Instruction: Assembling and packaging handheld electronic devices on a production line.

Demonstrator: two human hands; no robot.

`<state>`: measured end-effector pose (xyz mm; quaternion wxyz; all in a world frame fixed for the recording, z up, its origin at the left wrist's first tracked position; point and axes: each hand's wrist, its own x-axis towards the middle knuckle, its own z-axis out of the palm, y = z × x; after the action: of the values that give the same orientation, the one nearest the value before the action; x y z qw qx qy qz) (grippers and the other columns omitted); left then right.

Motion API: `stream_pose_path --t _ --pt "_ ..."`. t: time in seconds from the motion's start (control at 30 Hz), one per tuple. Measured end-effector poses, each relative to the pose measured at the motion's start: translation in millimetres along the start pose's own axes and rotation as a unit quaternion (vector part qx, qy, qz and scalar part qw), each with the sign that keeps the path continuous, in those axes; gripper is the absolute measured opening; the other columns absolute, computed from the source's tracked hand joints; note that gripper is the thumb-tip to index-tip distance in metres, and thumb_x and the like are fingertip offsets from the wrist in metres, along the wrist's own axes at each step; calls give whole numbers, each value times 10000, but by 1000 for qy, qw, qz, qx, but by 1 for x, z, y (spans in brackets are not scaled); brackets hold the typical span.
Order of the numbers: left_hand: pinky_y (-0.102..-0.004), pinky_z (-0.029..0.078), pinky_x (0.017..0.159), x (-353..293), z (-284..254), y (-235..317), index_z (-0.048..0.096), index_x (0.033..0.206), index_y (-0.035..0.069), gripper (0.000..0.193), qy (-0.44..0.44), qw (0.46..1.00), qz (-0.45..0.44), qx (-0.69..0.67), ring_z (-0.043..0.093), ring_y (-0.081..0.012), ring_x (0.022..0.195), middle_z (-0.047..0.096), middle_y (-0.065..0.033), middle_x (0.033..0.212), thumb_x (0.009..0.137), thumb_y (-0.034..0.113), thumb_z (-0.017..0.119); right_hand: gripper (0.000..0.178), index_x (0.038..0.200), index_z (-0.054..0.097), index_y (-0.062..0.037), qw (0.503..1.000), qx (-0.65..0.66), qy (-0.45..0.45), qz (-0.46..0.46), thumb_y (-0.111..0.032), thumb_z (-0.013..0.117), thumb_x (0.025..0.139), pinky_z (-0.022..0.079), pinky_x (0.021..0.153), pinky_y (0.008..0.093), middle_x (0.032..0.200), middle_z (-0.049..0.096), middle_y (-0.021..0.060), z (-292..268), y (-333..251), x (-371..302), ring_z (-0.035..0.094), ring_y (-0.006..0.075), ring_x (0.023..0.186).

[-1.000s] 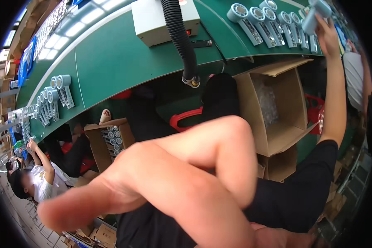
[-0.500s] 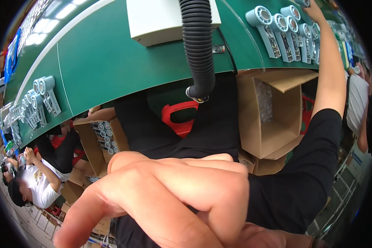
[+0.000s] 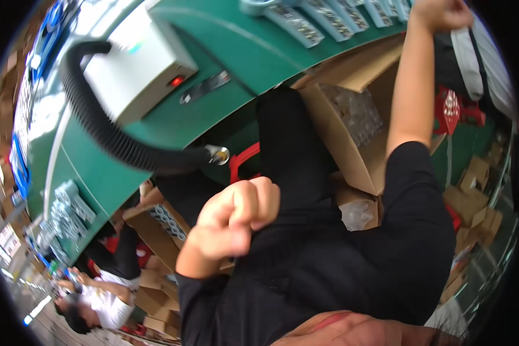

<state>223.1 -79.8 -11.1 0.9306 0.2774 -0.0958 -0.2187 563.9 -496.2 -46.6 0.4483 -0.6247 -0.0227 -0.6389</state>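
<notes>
My left hand (image 3: pixel 236 216) hangs in front of my chest with its fingers curled into a fist. Nothing shows between them. At the top right my right hand (image 3: pixel 444 14) is at the end of a stretched arm, past the table edge. It is smeared by motion, and I cannot make out whether it holds anything. Nearest to it, on the green table (image 3: pixel 236 34), is a row of light-blue handheld fan bodies (image 3: pixel 334 20) with exposed inner parts in their handles. More fan bodies (image 3: pixel 69 213) stand in a cluster at the left.
A white box (image 3: pixel 138 69) with a red switch and a black corrugated hose (image 3: pixel 106 135) is on the table. An open carton (image 3: pixel 340 132) holding clear plastic stands under the edge. Another carton (image 3: pixel 155 230) holds fan parts. A seated co-worker (image 3: pixel 112 300) is at lower left.
My left hand has drawn back from close to the camera and is now a fist. My right hand has come off the fan row toward the right. The view has turned and shifted.
</notes>
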Motion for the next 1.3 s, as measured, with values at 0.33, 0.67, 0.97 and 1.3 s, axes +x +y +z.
stream_pose_path --t 0.33,0.67,0.97,1.3 --pt "-199 431 659 -217 -210 -34 616 952 54 232 471 639 -184 580 553 -97 674 642 -36 823 1056 255 568 175 1063 562 -37 909 -318 155 222 -132 520 923 472 759 346 917 580 111 -227 115 -192 540 231 767" --pt "-172 366 502 -242 -273 -21 610 956 96 367 704 606 -28 370 513 -54 581 647 -8 779 1080 423 498 456 1297 613 -95 772 -479 -394 140 -276 702 888 544 813 436 1079 634 153 -284 187 -282 651 330 919" --pt "-186 372 514 -234 -276 -38 612 954 91 374 717 577 -27 390 520 -74 593 650 -19 785 1078 424 497 292 1152 668 -65 807 -422 -350 220 -206 694 897 549 789 408 1004 677 141 -295 194 -317 668 328 877" --pt "-202 380 527 -211 -281 -45 615 952 85 383 713 560 -47 420 527 -95 606 652 -31 791 1077 426 495 160 1054 698 -58 861 -330 -246 299 -61 671 896 521 733 353 909 694 103 -310 154 -305 639 280 791"
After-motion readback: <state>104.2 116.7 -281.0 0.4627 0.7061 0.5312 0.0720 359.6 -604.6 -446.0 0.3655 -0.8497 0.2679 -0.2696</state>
